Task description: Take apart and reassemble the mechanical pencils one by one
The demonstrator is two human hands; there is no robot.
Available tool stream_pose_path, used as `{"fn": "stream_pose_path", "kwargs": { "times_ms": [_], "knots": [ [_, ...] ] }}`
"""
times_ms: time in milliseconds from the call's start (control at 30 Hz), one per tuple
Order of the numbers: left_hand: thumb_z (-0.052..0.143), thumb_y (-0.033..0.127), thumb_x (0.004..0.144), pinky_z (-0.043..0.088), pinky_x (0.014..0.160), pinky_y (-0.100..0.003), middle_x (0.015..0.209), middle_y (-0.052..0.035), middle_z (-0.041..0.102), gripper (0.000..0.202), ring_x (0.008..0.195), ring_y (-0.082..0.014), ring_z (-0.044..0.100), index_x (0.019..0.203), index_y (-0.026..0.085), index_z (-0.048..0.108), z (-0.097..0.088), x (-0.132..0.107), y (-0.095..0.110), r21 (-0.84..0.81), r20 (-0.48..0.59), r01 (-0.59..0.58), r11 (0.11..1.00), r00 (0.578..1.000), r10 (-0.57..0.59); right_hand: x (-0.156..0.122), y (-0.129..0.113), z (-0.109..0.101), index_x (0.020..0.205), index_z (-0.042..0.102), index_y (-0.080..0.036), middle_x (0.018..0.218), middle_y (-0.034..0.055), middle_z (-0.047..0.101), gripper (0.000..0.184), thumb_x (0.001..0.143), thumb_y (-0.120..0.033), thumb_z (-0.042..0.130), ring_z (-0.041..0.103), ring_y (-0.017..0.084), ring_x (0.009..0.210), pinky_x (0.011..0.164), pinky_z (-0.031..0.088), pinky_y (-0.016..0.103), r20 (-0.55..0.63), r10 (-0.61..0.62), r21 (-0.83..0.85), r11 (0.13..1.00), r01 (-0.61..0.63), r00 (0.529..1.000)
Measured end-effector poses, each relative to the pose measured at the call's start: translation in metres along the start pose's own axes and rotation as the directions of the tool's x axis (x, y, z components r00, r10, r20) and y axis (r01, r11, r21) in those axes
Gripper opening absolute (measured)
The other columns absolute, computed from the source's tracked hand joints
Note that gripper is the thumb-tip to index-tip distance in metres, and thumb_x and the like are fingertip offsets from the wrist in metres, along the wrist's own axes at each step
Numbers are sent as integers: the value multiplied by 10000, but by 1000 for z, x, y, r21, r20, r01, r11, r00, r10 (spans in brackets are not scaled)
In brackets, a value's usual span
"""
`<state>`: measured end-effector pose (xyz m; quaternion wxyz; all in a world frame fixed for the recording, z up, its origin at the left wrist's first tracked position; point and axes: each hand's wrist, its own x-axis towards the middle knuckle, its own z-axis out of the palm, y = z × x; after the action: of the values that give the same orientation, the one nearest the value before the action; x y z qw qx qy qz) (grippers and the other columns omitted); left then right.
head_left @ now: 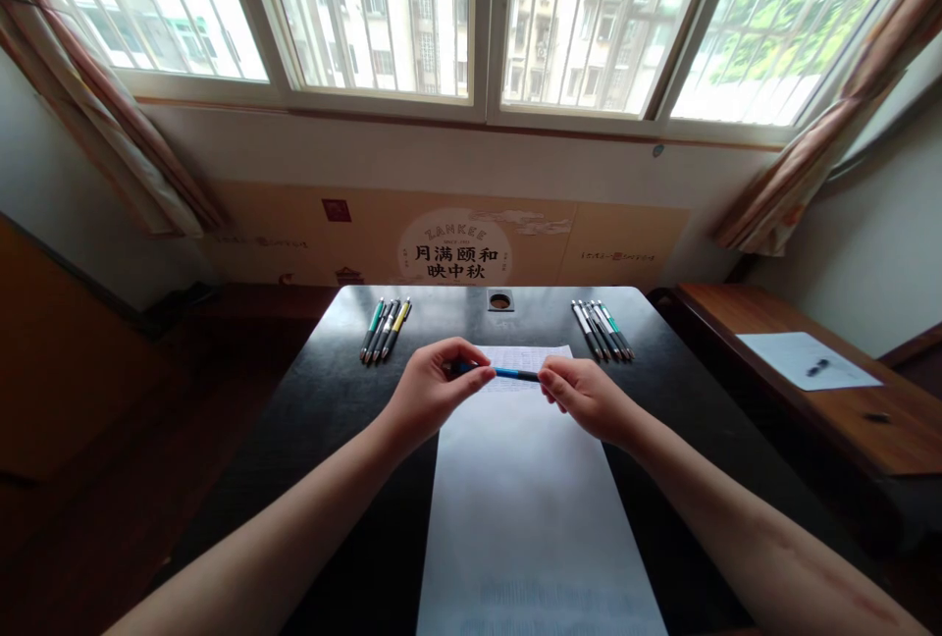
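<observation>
A blue and black pen (507,373) is held level between my two hands, above a long white sheet of paper (530,489). My left hand (440,383) pinches one end between thumb and fingers. The other end is gripped by the closed fingers of my right hand (578,391), which hide its tip. Left of the paper, several pens (386,330) with green, black, white and yellow barrels lie side by side on the black table (335,420). To the right lies another row of several pens (601,330), mostly silver and black, with green at its right end.
A round hole with a square plate (500,300) is set at the table's far edge. On the right, a brown wooden surface (846,420) carries a white sheet (780,353) with a small dark object on it. Barred windows and curtains (816,155) stand beyond.
</observation>
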<state>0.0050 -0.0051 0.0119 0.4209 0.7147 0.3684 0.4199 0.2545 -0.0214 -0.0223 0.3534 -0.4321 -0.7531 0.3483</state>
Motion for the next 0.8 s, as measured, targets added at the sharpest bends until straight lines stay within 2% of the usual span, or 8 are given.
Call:
{"fn": "stream_pose_path", "kwargs": {
  "times_ms": [67, 167, 300, 433, 500, 633, 700, 800],
  "knots": [
    [731, 402, 815, 398, 441, -205, 627, 14, 587, 282, 491, -94, 486, 852, 127, 679, 1, 0, -1, -60, 34, 85, 995, 996, -83, -1, -2, 2, 677, 504, -183, 638, 5, 508, 533, 1005, -596, 431, 451, 138, 587, 568, 339, 269, 11, -40, -17, 999, 40, 999],
    [694, 433, 841, 387, 427, -200, 567, 28, 555, 310, 466, -92, 478, 832, 126, 655, 0, -1, -2, -103, 70, 114, 988, 992, -107, -1, -5, 5, 636, 439, -195, 578, -21, 427, 564, 988, -635, 431, 362, 114, 521, 501, 276, 257, 56, 34, 212, 976, -45, 998],
    [693, 406, 843, 427, 481, -209, 575, 15, 582, 287, 509, -101, 526, 786, 133, 623, -1, -1, -2, -141, 80, 82, 987, 994, -71, 0, -7, 11, 604, 368, -218, 512, -67, 327, 592, 895, -703, 543, 230, 78, 443, 413, 148, 233, 222, 179, 545, 793, -274, 959],
    [693, 388, 847, 437, 496, -213, 582, 25, 579, 264, 517, -101, 533, 820, 141, 603, -1, 0, -2, -171, 77, 84, 982, 994, -72, 0, -9, 18, 601, 351, -220, 499, -82, 301, 594, 860, -692, 600, 196, 69, 441, 408, 123, 221, 274, 234, 657, 663, -359, 933],
    [703, 379, 843, 442, 496, -211, 603, 34, 586, 263, 521, -101, 538, 901, 147, 595, -1, 1, -3, -174, 23, 83, 981, 997, -80, 0, -9, 21, 607, 385, -213, 496, -78, 323, 588, 860, -699, 597, 221, 71, 436, 404, 143, 220, 254, 228, 650, 680, -340, 940],
    [719, 367, 837, 458, 492, -210, 658, 41, 614, 384, 526, -103, 543, 1103, 156, 538, 3, 0, -6, -155, -124, 78, 985, 988, -98, -2, -9, 24, 625, 489, -179, 514, -51, 411, 571, 897, -674, 573, 305, 76, 448, 432, 214, 221, 232, 146, 516, 820, -249, 962],
    [718, 368, 838, 475, 499, -217, 713, 24, 650, 446, 550, -110, 561, 1167, 159, 499, 5, -1, -8, -167, -158, 64, 984, 983, -90, -4, -11, 26, 656, 552, -163, 546, -33, 463, 538, 924, -629, 568, 365, 86, 482, 468, 271, 223, 240, 117, 442, 871, -216, 964],
    [716, 374, 838, 487, 505, -229, 796, -11, 699, 523, 581, -126, 591, 1235, 164, 447, 7, 0, -9, -192, -171, 62, 979, 981, -96, -7, -17, 31, 790, 673, -147, 667, 15, 592, 409, 944, -518, 593, 496, 120, 597, 546, 373, 236, 181, 114, 339, 925, -171, 977]
  ]
}}
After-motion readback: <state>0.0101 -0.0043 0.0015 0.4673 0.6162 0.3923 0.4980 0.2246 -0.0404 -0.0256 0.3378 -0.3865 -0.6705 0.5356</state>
